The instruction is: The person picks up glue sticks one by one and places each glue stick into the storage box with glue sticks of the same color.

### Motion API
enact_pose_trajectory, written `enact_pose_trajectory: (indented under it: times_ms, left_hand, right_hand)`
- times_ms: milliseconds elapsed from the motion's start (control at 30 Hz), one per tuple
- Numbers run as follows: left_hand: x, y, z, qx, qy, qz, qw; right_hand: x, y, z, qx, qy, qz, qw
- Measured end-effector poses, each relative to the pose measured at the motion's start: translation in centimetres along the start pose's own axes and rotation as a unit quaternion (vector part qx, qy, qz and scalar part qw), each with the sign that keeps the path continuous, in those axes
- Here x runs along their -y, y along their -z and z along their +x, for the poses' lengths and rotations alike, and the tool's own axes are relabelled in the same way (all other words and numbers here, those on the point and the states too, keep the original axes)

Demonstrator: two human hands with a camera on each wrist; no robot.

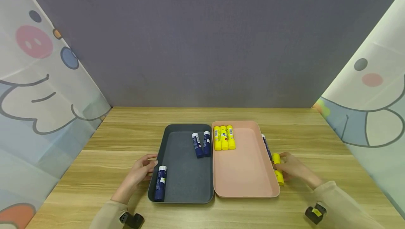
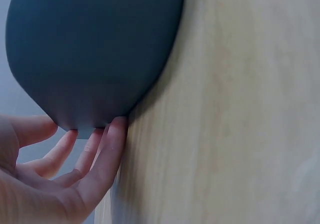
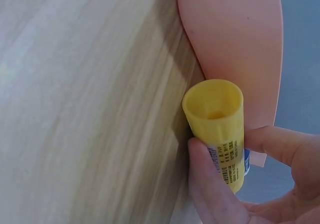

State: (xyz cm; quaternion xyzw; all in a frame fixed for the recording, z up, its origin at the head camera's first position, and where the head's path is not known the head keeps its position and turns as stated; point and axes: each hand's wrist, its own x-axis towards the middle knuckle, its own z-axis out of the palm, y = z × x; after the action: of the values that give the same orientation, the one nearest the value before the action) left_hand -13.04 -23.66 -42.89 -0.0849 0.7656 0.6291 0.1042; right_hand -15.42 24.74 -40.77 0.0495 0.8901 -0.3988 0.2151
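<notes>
My right hand (image 1: 292, 167) pinches a large yellow glue stick (image 3: 217, 129) between thumb and fingers, just outside the right wall of the pink tray (image 1: 246, 172). Its hollow yellow end faces the right wrist camera. My left hand (image 1: 140, 169) touches the outer left side of the dark grey tray (image 1: 186, 180), fingers lightly bent against the wall and thumb near the rim. Inside the grey tray lie a large blue glue stick (image 1: 160, 184) at the front left and two smaller blue glue sticks (image 1: 207, 144) at the back right.
Three yellow glue sticks (image 1: 224, 138) lie side by side in the pink tray's back left corner. Another blue glue stick (image 1: 267, 146) lies against that tray's right outside, partly hidden. Both trays stand side by side on a wooden table (image 1: 126, 134), with a grey panel (image 1: 202, 46) behind.
</notes>
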Motion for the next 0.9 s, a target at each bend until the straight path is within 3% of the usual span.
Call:
enact_pose_trajectory:
  times_ms: [200,400,900]
  left_hand:
    - [-0.04,-0.05,-0.06,-0.003,0.001,0.004,1.0]
    - [-0.08,-0.08,-0.08,-0.006,0.002,0.005,1.0]
    - [-0.25,-0.19,-0.12,-0.014,0.009,0.005,0.9998]
  right_hand:
    - [0.05,0.01,-0.09,0.012,0.013,0.01,0.9998]
    - [0.1,0.02,-0.01,0.01,0.004,0.001,0.9999]
    - [-0.08,0.75,-0.28,0.01,-0.003,0.039,0.9992]
